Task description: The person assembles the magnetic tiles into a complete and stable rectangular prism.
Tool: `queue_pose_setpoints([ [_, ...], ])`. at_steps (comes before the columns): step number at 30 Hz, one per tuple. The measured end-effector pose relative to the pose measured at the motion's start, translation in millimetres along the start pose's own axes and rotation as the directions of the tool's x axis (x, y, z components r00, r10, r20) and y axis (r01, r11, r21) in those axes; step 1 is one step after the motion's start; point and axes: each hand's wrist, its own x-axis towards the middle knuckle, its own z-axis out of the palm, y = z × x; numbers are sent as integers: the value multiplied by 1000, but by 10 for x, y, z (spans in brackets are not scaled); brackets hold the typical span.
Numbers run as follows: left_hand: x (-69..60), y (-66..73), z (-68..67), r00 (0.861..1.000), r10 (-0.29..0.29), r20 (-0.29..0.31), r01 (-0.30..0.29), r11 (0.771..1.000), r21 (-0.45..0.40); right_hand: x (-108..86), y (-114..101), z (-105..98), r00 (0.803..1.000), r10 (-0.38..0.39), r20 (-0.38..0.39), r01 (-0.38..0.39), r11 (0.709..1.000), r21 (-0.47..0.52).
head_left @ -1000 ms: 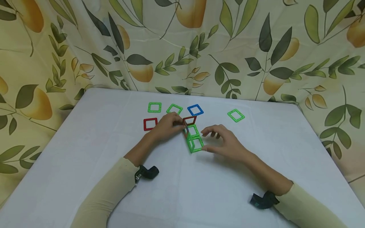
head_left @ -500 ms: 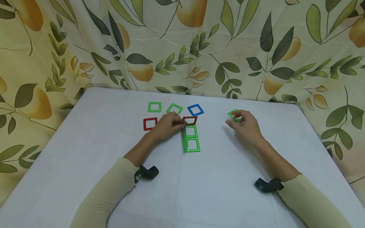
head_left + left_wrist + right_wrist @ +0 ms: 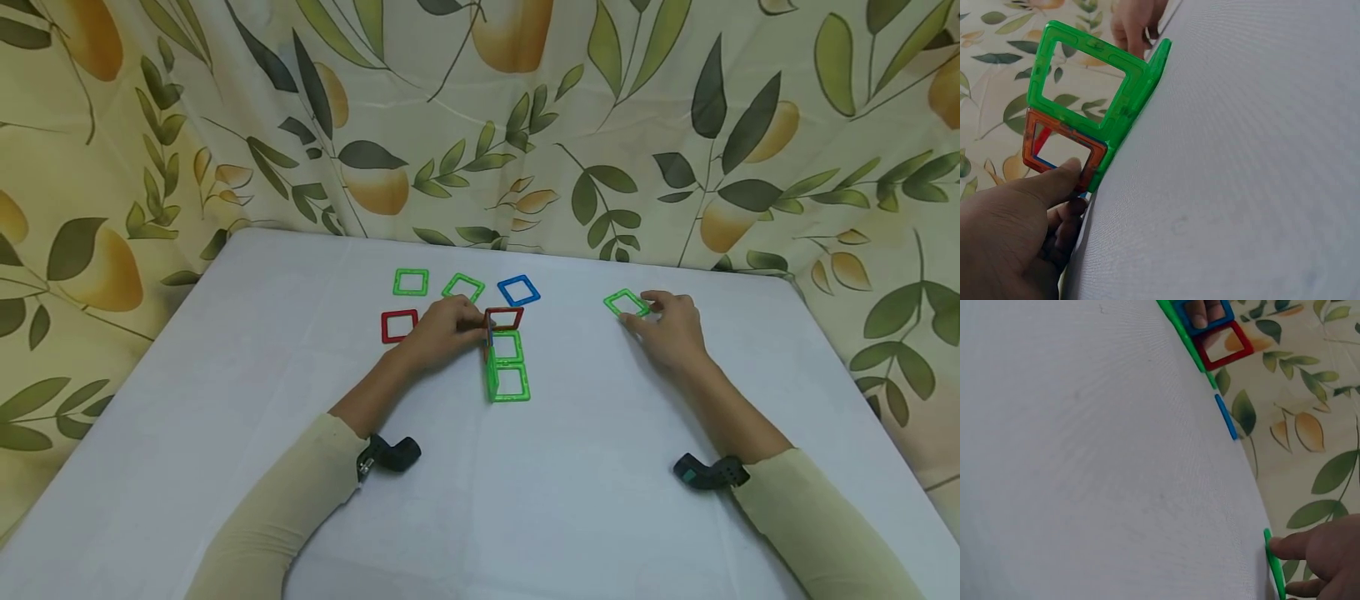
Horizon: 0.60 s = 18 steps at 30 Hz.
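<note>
Two green magnetic tiles (image 3: 510,364) lie flat in a row, with a green tile (image 3: 1085,49) upright along their left side. Behind it stands an orange tile (image 3: 1063,125), a blue edge showing at its back. My left hand (image 3: 444,335) pinches this upright part, thumb on the orange face; some fingers are hidden. A red tile (image 3: 505,327) stands across the row's far end. Off to the right, my right hand (image 3: 675,332) pinches the near right edge of another green tile (image 3: 615,296) between index finger and thumb, low over the white cloth.
Along the back lie a green tile (image 3: 411,292), a second green tile (image 3: 474,283) and a blue tile (image 3: 519,278). A red tile (image 3: 399,314) lies left of my left hand. A fruit-patterned curtain (image 3: 570,125) hangs behind the white-covered table (image 3: 585,500).
My right hand has moved from beside the structure to the far right green tile and taken hold of it. The structure has turned slightly; my left hand stays on it.
</note>
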Motion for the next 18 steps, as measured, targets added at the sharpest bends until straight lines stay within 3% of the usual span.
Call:
queue_pose_setpoints([
  [9, 4, 0, 2, 1000, -12, 3, 12, 1000, 5, 31, 28, 31, 1000, 7, -25, -7, 1000, 2],
  [18, 6, 8, 3, 1000, -11, 3, 11, 1000, -1, -11, 45, 27, 999, -8, -34, 13, 992, 122],
])
